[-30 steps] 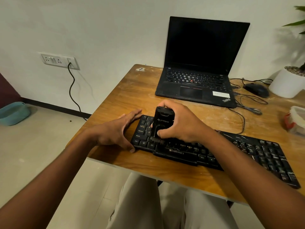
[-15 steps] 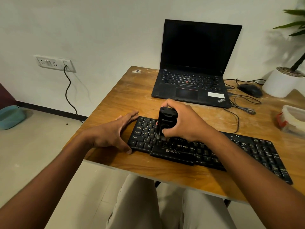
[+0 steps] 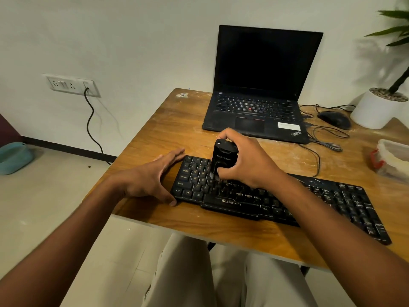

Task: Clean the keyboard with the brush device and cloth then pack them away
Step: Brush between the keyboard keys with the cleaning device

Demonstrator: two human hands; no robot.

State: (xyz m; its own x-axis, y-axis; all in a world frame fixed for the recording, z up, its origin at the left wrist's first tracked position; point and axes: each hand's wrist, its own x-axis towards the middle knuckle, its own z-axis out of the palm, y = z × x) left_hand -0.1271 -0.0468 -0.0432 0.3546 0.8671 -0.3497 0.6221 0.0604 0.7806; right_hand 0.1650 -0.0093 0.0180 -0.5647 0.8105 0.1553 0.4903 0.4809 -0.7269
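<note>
1. The Zebronics keyboard (image 3: 276, 200) lies at the table's 6 o'clock edge.
2. The left hand (image 3: 146, 180), fingers straight, braces its 9 o'clock end.
3. The right hand (image 3: 245, 162) grips the brush device (image 3: 223, 158), now standing more upright than before; brushing continues, I judge.

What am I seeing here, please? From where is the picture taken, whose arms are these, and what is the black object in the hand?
The camera sits on a person's head and looks down at their own arms. On the wooden table lies a black keyboard. The right hand grips a black brush device, upright, its lower end on the keys. The left hand rests against the keyboard's left end, fingers straight. Behind stand an open laptop, a mouse and a potted plant.
</note>
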